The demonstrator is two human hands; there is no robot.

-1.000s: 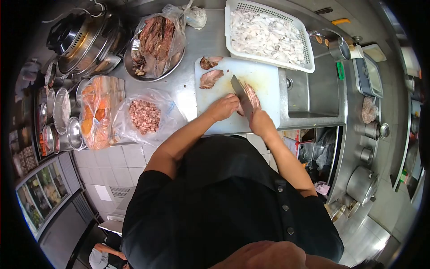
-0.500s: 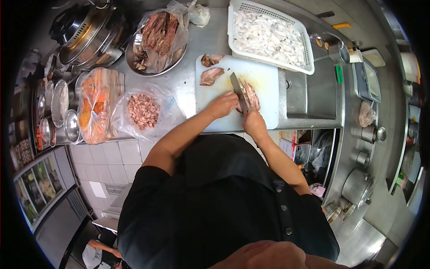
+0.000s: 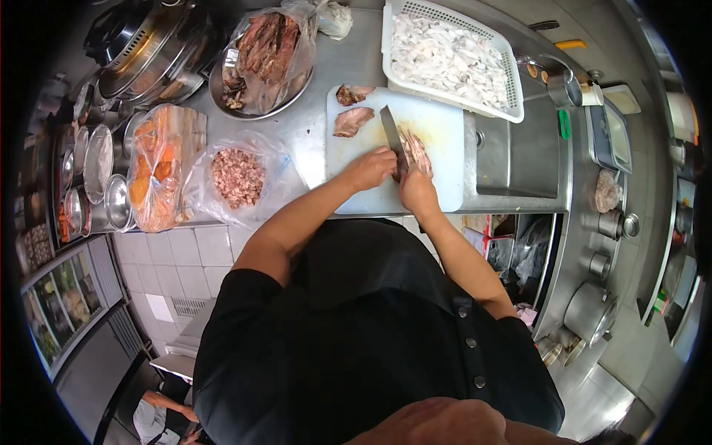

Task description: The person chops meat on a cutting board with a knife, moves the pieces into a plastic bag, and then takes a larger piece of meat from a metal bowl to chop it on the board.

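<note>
Sliced meat [image 3: 417, 152] lies toward three o'clock on the white cutting board [image 3: 345, 193], just beside the cleaver [image 3: 393, 133], whose blade points to eleven o'clock. The right hand [image 3: 417, 193], at the meat's six o'clock, has its fingers wrapped around the cleaver's handle, probably so that the edge can be steered from close behind the blade. The left hand [image 3: 372, 169] sits at the blade's nine o'clock, its fingers curled and bunched together, perhaps to steady food and keep the tips tucked in; whether they pinch any meat I cannot tell. Two uncut-looking pieces [image 3: 354, 122] rest at the board's ten to eleven o'clock, apart from the blade, which seems to leave cutting room. Farther out on the steel surface [image 3: 304, 137], a clear bag of diced meat [image 3: 238, 178] stands at nine o'clock, within easy reach of the left hand. A bowl [image 3: 216, 87] with bagged dark meat [image 3: 268, 44] is at ten, a basket [image 3: 452, 101] of white pieces at one, and the sink [image 3: 523, 167] at three.
</note>
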